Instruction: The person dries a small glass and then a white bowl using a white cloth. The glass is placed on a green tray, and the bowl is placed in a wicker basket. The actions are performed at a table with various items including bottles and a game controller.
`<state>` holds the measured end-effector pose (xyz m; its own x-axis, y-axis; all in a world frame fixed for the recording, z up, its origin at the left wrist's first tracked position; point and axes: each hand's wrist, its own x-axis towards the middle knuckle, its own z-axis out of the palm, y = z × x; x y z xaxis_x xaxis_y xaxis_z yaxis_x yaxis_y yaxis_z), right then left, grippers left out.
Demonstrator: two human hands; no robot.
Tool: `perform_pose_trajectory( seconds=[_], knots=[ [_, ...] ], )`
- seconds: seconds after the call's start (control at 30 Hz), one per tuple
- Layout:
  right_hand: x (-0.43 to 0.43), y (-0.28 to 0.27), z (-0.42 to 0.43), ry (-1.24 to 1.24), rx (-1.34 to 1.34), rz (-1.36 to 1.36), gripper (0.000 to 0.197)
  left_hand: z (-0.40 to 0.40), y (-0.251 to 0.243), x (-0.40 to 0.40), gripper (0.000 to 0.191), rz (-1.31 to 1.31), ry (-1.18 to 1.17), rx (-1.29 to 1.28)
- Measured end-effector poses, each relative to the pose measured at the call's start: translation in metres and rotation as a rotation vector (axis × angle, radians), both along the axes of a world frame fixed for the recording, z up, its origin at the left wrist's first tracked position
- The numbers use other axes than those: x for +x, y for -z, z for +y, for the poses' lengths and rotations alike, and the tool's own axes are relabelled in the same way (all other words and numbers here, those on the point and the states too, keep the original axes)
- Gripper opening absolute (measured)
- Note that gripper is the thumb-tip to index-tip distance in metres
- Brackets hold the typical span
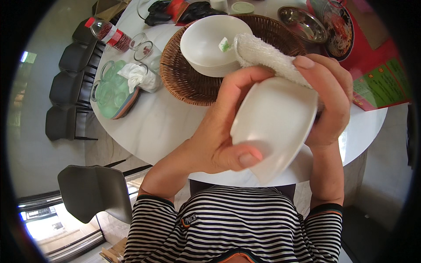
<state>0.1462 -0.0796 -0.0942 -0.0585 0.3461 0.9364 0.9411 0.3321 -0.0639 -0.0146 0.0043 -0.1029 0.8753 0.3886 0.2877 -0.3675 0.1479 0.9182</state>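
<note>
My left hand [218,131] grips a white dish [276,115] with an angular rim, its thumb lying across the near end. The dish is tilted up above the front part of the table. On the far side, my right hand [334,88] pinches a folded white terry cloth [263,52] against the dish's upper edge; its palm is behind the dish, partly hidden. Beyond both hands, a stack of white bowls [210,67] rests in a brown wicker basket [184,88]. A small green-and-white scrap [224,45] shows inside the top bowl.
The round marble-patterned table [144,138] carries a green tray of glass cups [113,88] with crumpled tissue [138,75], a red-capped bottle [110,34], a steel bowl [302,24] and a red-and-green box [381,82]. Dark chairs [67,87] stand at left.
</note>
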Motion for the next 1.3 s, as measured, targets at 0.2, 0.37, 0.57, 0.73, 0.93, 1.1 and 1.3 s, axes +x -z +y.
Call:
perform_pose_trajectory(
  seconds=[0.2, 0.37, 0.57, 0.73, 0.93, 1.1, 1.3],
  knots=[
    [-0.006, -0.003, 0.002, -0.018, 0.000, 0.086, 0.039, 0.018, 0.014, 0.000, 0.110, -0.273, -0.014, 0.551],
    [0.001, 0.003, 0.007, -0.037, 0.045, 0.050, 0.047, 0.004, 0.005, 0.002, 0.118, -0.113, 0.011, 0.145],
    [0.000, 0.002, 0.002, 0.002, 0.023, -0.012, 0.049, 0.003, -0.003, 0.000, 0.116, 0.013, 0.045, -0.062],
    [-0.004, -0.005, -0.006, 0.007, -0.027, 0.026, 0.039, 0.012, 0.009, 0.000, 0.116, -0.121, 0.040, 0.332],
    [-0.004, -0.005, -0.005, 0.005, 0.008, 0.048, 0.036, 0.015, 0.007, -0.001, 0.132, -0.171, -0.024, 0.703],
    [-0.002, -0.003, -0.001, 0.011, 0.045, 0.063, 0.037, 0.010, 0.008, 0.001, 0.148, -0.090, 0.007, 0.445],
    [-0.007, -0.007, -0.006, 0.079, -0.011, 0.063, 0.038, 0.014, 0.007, 0.001, 0.137, -0.126, 0.077, 0.406]
  ],
)
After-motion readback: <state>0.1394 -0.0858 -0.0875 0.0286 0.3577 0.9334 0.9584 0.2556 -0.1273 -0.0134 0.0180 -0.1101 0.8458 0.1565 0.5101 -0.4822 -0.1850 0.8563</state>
